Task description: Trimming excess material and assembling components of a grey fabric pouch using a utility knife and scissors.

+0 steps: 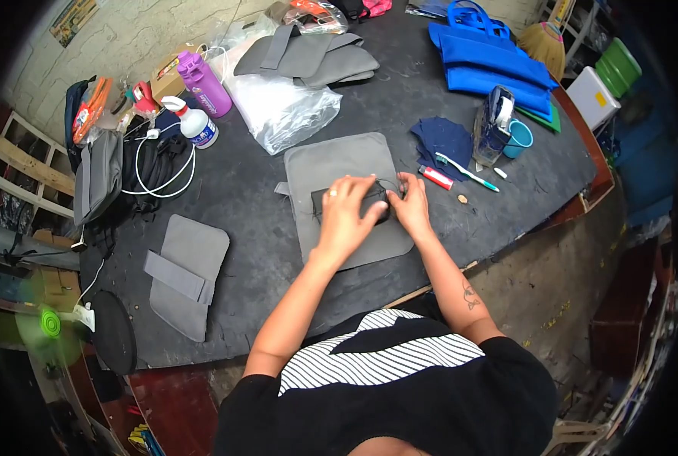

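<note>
- Black worktable (251,197), scuffed, carries every item listed below; its surface bears scattered thread ends.
- Blue fabric bags (498,64), lying flat, are well beyond the grey panel, to its right.
- Grey panel (339,158), rounded at the corners, lies flat before the person under both hands.
- Clear plastic bag (297,114), crumpled, sits just beyond the grey panel.
- Grey piece with a cross strap (194,243) lies left of the grey panel, apart from it.
- Purple bottle (206,87) stands upright beyond and left of the grey panel.
- Left hand (346,209): above the grey panel, thumb spread wide from the forefinger over a black piece (374,196) lying on that panel.
- Right hand (412,205): at the grey panel's right side, thumb and forefinger narrow, beside a thin dark cord; cannot tell whether it is gripped.
- Teal cup (518,140): right of the grey panel.
- Toothbrush (468,171): between cup and grey panel.
</note>
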